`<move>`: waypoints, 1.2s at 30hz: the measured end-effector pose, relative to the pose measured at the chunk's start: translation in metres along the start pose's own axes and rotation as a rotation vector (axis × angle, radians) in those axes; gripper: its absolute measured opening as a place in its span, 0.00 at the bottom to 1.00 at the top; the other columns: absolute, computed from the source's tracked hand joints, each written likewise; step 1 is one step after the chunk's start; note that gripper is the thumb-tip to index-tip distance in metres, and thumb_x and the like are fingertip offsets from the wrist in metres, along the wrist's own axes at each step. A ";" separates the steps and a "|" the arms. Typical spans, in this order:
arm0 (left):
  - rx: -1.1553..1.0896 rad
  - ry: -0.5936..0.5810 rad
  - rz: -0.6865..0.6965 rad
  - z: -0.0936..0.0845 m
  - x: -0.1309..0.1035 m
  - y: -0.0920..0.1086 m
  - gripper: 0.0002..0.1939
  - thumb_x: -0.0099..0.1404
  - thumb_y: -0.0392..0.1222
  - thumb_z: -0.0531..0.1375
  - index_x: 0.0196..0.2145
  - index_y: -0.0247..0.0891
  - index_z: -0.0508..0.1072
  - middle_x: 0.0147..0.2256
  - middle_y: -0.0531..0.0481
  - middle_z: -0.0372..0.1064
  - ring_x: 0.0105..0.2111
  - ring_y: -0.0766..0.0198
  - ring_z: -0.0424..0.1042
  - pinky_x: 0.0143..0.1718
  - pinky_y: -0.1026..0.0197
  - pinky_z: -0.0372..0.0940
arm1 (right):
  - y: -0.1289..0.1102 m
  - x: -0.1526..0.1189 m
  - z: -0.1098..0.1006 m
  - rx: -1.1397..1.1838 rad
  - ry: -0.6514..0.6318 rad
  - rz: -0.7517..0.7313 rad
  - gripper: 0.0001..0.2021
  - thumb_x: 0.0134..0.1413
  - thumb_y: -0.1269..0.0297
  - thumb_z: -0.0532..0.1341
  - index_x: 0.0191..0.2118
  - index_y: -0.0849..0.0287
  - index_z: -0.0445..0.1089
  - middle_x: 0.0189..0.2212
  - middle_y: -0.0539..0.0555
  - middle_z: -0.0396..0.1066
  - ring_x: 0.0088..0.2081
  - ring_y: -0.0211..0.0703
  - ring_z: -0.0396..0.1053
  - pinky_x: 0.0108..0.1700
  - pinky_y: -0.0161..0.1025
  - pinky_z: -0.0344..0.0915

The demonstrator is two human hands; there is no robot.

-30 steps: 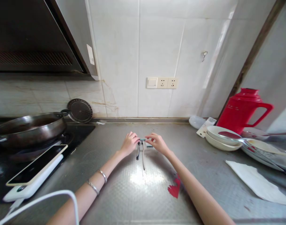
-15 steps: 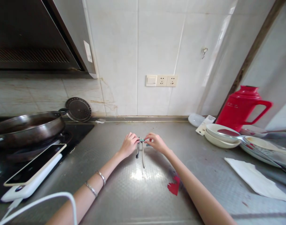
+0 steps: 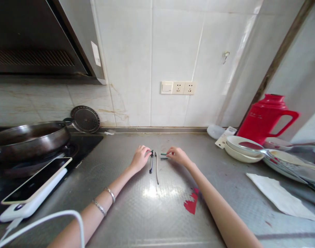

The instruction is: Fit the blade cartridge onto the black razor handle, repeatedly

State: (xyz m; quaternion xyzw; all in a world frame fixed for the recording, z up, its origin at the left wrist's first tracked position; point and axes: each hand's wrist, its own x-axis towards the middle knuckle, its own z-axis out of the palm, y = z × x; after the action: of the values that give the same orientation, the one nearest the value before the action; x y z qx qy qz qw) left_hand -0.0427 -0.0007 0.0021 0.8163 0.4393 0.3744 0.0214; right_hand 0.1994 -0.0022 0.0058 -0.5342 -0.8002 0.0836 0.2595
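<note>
On the steel counter (image 3: 131, 210), my left hand (image 3: 141, 159) pinches a small dark green piece (image 3: 152, 151), too small to name. My right hand (image 3: 178, 155) is closed on a thin green stick-like piece (image 3: 163, 154) that points left. Just below it, a short dark rod (image 3: 164, 158) lies near the right fingertips. Between the hands lie a slim black strip with a rounded end (image 3: 151, 167) and a pale beige cord (image 3: 157, 170), both running toward me.
On the left are a pan (image 3: 30, 139) on the stove and a phone (image 3: 37, 181) on a white device with a cable (image 3: 54, 214). At right stand a red thermos (image 3: 262, 119), stacked bowls (image 3: 243, 155) and a paper sheet (image 3: 280, 198). A red patch (image 3: 190, 204) marks the counter.
My hands have moved apart. The green thing that spanned both hands is now in two pieces, one in each hand. The black strip and beige cord lie nearly where they were.
</note>
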 end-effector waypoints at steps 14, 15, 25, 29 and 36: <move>-0.041 -0.045 -0.066 0.004 -0.001 -0.008 0.09 0.62 0.43 0.54 0.29 0.38 0.70 0.30 0.50 0.67 0.34 0.63 0.65 0.37 0.61 0.58 | 0.000 -0.003 0.006 -0.031 -0.023 -0.005 0.08 0.52 0.62 0.57 0.33 0.54 0.74 0.35 0.51 0.71 0.33 0.37 0.66 0.34 0.31 0.57; -0.045 -0.056 -0.070 0.004 -0.002 -0.008 0.09 0.62 0.43 0.54 0.29 0.38 0.70 0.29 0.50 0.67 0.34 0.63 0.65 0.37 0.61 0.58 | 0.000 -0.003 0.006 -0.028 -0.023 -0.002 0.08 0.52 0.62 0.57 0.33 0.54 0.74 0.35 0.51 0.71 0.33 0.37 0.66 0.34 0.31 0.57; -0.051 -0.139 -0.142 0.003 -0.002 -0.004 0.11 0.61 0.45 0.54 0.28 0.37 0.72 0.31 0.48 0.69 0.33 0.63 0.67 0.36 0.62 0.59 | 0.011 0.001 0.010 0.083 0.064 -0.016 0.12 0.51 0.58 0.56 0.33 0.59 0.74 0.32 0.54 0.72 0.30 0.37 0.66 0.36 0.33 0.59; 0.030 -0.311 -0.308 -0.004 -0.001 0.003 0.16 0.59 0.50 0.54 0.27 0.36 0.73 0.29 0.47 0.71 0.30 0.63 0.69 0.32 0.64 0.58 | 0.023 0.003 0.011 0.108 0.150 -0.009 0.13 0.52 0.59 0.56 0.33 0.60 0.75 0.32 0.55 0.73 0.30 0.39 0.66 0.36 0.34 0.60; 0.227 -0.527 -0.396 -0.007 -0.007 0.028 0.20 0.56 0.57 0.54 0.25 0.38 0.74 0.29 0.46 0.73 0.31 0.58 0.72 0.30 0.62 0.60 | 0.028 0.003 0.012 0.082 0.157 0.021 0.13 0.52 0.61 0.54 0.34 0.59 0.75 0.32 0.55 0.74 0.32 0.40 0.67 0.37 0.34 0.60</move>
State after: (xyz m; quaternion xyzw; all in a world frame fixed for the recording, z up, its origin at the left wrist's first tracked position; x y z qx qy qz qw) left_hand -0.0303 -0.0249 0.0131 0.7811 0.6073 0.0880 0.1154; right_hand 0.2156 0.0139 -0.0149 -0.5363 -0.7678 0.0767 0.3421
